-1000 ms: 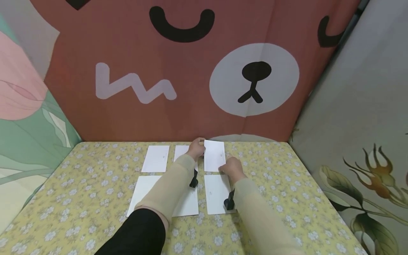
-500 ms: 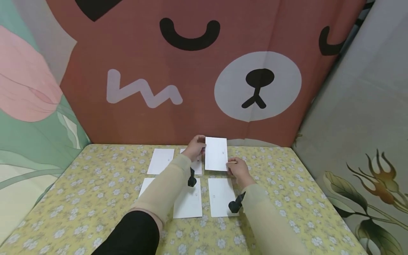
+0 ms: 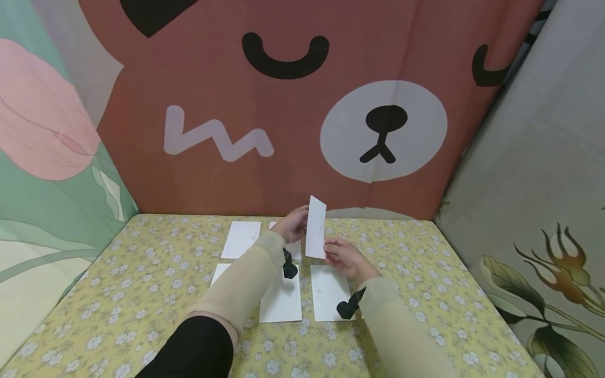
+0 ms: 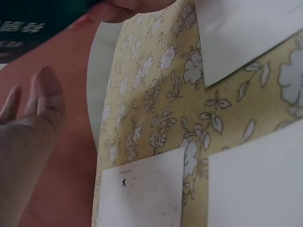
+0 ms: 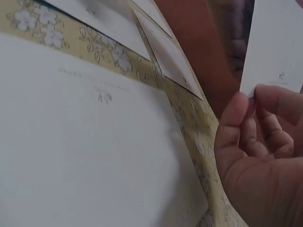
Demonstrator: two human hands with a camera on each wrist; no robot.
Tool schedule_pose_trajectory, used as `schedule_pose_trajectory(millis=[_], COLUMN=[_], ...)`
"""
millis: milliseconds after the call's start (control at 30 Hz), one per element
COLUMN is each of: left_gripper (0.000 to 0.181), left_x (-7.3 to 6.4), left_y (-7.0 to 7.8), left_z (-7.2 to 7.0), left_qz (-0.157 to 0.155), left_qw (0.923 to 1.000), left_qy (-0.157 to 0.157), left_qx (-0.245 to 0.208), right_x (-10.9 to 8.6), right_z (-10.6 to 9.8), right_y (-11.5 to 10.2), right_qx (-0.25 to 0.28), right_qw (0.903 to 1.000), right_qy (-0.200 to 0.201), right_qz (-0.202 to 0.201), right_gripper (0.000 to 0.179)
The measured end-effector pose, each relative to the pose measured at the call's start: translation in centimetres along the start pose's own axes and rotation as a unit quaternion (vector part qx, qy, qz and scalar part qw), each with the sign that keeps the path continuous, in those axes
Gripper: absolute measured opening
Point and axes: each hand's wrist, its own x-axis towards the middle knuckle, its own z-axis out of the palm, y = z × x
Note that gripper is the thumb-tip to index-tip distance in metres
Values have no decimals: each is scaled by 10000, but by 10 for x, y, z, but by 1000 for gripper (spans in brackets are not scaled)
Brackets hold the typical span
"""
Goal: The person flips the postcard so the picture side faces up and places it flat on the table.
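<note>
In the head view a white card (image 3: 315, 228) is raised above the back of the table, turned nearly edge-on. My right hand (image 3: 347, 258) pinches its lower corner between thumb and forefinger, as the right wrist view shows, where small print marks the card's pale back (image 5: 274, 42). The left wrist view catches its dark green face (image 4: 42, 23) with white characters. Beside the card's left edge is my left hand (image 3: 292, 224); its loosely bent fingers (image 4: 47, 90) stand apart from the card and hold nothing.
Several white cards lie in two rows on the yellow flowered cloth (image 3: 156, 304), including a back-left card (image 3: 241, 239) and a front-right card (image 3: 331, 294). My left arm partly covers others. A brown bear-print curtain (image 3: 227, 189) rises behind the table.
The card has been lifted off the back row and turned from facing me to nearly edge-on. My left hand has let go of its edge; the right hand keeps its pinch. The head view has shifted slightly.
</note>
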Motion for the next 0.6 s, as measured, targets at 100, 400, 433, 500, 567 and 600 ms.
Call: schedule_pose_trajectory(millis=[100, 400, 433, 500, 567, 600], left_gripper=[38, 35, 34, 34, 37, 38], left_x=[-5, -15, -14, -11, -7, -6], left_y=[-3, -4, -4, -2, -1, 0], left_z=[2, 2, 2, 0, -2, -2], left_qz=[-209, -204, -150, -68, -24, -17], left_qw=[9993, 9991, 9993, 9997, 9998, 9996], left_qy=[-307, -133, -150, -164, -156, -150], left_qx=[-43, 356, 314, 150, -74, -233], right_x=[-1, -3, -3, -2, -2, -2], right_z=[3, 9, 10, 12, 14, 14], right_y=[4, 14, 14, 12, 10, 9], right_qx=[176, 497, 510, 510, 577, 622], right_qw=[9993, 9968, 9965, 9961, 9954, 9949], right_qy=[-324, -595, -630, -702, -740, -759], right_qz=[32, 214, 214, 186, 197, 212], right_gripper=[14, 18, 19, 20, 23, 25])
